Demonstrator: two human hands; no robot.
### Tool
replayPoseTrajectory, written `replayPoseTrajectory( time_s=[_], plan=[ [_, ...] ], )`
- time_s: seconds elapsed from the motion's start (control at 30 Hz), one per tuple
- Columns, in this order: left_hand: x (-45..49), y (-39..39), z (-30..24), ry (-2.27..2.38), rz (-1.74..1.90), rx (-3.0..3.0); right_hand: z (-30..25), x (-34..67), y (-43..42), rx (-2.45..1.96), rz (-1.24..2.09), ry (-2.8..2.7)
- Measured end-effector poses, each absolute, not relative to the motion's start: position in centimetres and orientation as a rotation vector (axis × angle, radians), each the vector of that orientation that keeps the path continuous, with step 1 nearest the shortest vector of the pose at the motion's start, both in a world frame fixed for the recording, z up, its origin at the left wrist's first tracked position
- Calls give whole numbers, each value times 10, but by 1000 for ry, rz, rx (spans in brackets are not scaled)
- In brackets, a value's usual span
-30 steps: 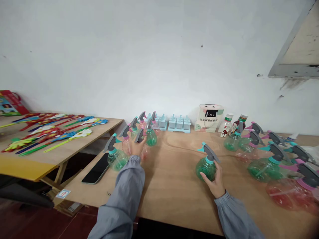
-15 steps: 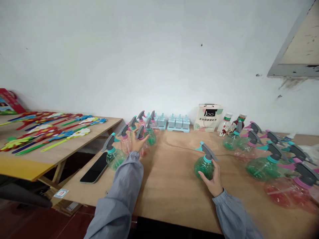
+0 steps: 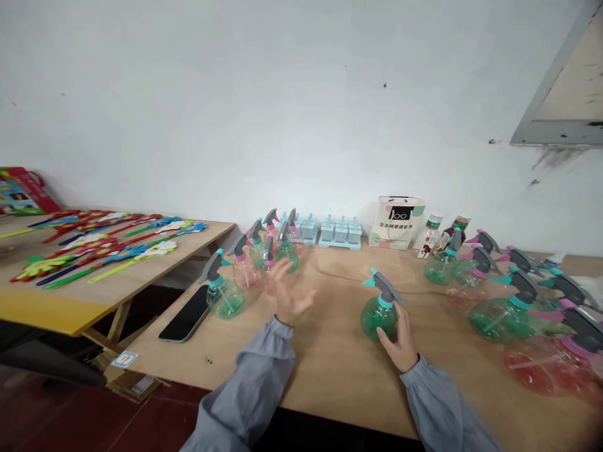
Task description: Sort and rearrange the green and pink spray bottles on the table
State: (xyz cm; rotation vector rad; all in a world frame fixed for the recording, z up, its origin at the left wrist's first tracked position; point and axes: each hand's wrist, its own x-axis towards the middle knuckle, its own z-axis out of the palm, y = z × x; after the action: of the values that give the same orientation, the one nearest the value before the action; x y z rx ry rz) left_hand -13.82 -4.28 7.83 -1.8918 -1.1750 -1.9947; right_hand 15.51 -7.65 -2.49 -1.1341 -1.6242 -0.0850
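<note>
My right hand [image 3: 399, 339] grips a green spray bottle [image 3: 378, 316] by its round body; the bottle has a grey head with a turquoise trigger and stands on the wooden table. Blurred by motion, my left hand [image 3: 291, 295] is over the table with its fingers apart and nothing in it. Just beyond it is a group of several pink and green spray bottles, among them a green spray bottle [image 3: 226, 297] at the near left and a pink spray bottle [image 3: 245, 271]. My left hand partly hides one pink bottle.
A black phone [image 3: 185, 316] lies at the table's left. Popsicle moulds [image 3: 340, 232], a paper bag [image 3: 397, 223] and drink bottles [image 3: 428, 236] stand along the wall. More spray bottles [image 3: 502, 314] crowd the right. Colourful hand-shaped sticks [image 3: 136, 254] cover the left table.
My left hand has come off the pink spray bottle in the left group and moved right, towards the middle. My right hand keeps hold of the green bottle, which has shifted slightly left.
</note>
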Motion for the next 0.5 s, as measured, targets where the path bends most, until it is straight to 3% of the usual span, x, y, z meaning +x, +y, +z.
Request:
replayPoseTrajectory(
  time_s=[0.17,0.4,0.5],
  plan=[
    [-66,-67,73,-1440,-1867,-2721,-31,134,-81,-1066,-29,-1757],
    [-40,-66,57,-1623,-2061,-2634,-12,140,-104,-976,-88,-1976],
    [-44,-64,57,-1597,-2101,-2637,5,196,-120,-1069,-301,-1616]
  ],
)
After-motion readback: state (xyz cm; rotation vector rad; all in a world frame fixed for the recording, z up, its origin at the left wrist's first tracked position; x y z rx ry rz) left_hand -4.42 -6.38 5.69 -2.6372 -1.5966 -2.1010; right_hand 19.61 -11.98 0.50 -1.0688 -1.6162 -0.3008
